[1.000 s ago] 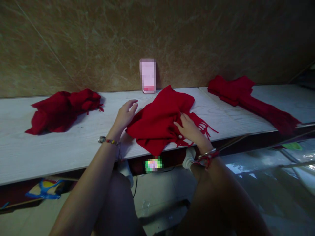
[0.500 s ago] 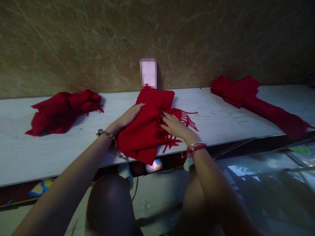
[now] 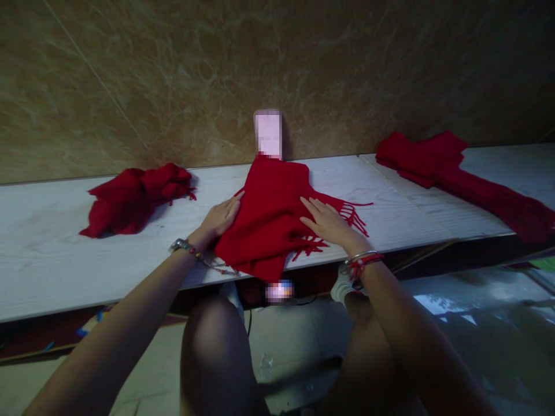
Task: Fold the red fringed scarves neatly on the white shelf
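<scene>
In the middle of the white wooden ledge [image 3: 208, 199] lies a red fringed scarf [image 3: 269, 214], partly folded, its tassels spread toward the right and its near corner hanging over the front edge. My left hand [image 3: 223, 216] lies along the scarf's left edge with fingers stretched out. On the scarf's right part, by the fringe, my right hand [image 3: 327, 221] rests flat with its fingers apart. Neither hand grips the cloth.
A crumpled red scarf [image 3: 136, 199] lies to the left. Stacked red scarves [image 3: 446, 167] lie at the right, fringe toward the front edge. A pale blurred phone-like rectangle [image 3: 269, 134] leans on the brown marbled wall [image 3: 182, 75]. Another bright blurred thing [image 3: 278, 290] shows below the ledge.
My right hand has slid to the right over the scarf, and its fringed end now spreads further right and flatter. My left hand stays at the left edge. The view has shifted slightly.
</scene>
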### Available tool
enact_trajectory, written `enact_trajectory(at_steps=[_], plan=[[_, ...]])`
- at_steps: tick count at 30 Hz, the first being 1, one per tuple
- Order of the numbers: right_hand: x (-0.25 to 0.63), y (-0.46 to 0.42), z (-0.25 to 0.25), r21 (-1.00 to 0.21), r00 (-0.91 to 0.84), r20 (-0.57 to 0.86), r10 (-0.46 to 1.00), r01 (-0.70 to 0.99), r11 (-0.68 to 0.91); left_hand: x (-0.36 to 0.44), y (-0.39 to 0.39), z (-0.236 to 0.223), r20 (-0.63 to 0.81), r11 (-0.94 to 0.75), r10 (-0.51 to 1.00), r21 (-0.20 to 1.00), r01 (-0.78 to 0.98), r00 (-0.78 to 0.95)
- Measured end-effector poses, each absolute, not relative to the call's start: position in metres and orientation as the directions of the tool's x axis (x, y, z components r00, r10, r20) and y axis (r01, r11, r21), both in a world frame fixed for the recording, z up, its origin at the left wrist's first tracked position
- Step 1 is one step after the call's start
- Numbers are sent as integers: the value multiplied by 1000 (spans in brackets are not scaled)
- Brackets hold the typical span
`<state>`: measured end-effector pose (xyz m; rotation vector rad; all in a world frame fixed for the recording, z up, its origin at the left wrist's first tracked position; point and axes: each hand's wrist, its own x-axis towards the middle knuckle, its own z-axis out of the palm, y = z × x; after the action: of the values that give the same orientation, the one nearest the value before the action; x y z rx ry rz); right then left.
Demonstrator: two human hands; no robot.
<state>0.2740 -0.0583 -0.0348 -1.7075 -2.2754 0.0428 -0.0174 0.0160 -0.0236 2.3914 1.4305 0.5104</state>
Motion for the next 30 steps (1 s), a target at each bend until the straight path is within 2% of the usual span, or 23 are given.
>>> enact_trajectory(at_steps=[5, 9, 16, 22, 25, 28, 30], plan=[[308, -58, -38, -126, -285, 163, 945, 943, 307, -22, 9, -20, 90, -412, 911, 244, 878, 402], [340, -55, -37, -89, -384, 134, 913, 913, 398, -18, 3, -15, 90, -375, 927, 234, 897, 364], [377, -40, -30, -83, -421, 74, 904, 901, 426, -19, 6, -17, 114, -338, 941, 355, 871, 318], [400, -21, -32, -103, -439, 76, 895, 890, 445, -33, 9, -23, 188, -340, 936, 696, 632, 297], [406, -14, -28, -113, -436, 66, 898, 891, 440, -37, 5, -21, 206, -365, 924, 724, 585, 322], [404, -11, -13, -132, -417, -2, 909, 901, 413, -37, 4, -21, 218, -373, 923, 710, 597, 318], [395, -13, -4, -151, -409, 17, 912, 901, 407, -37, 6, -22, 229, -377, 923, 694, 613, 308]])
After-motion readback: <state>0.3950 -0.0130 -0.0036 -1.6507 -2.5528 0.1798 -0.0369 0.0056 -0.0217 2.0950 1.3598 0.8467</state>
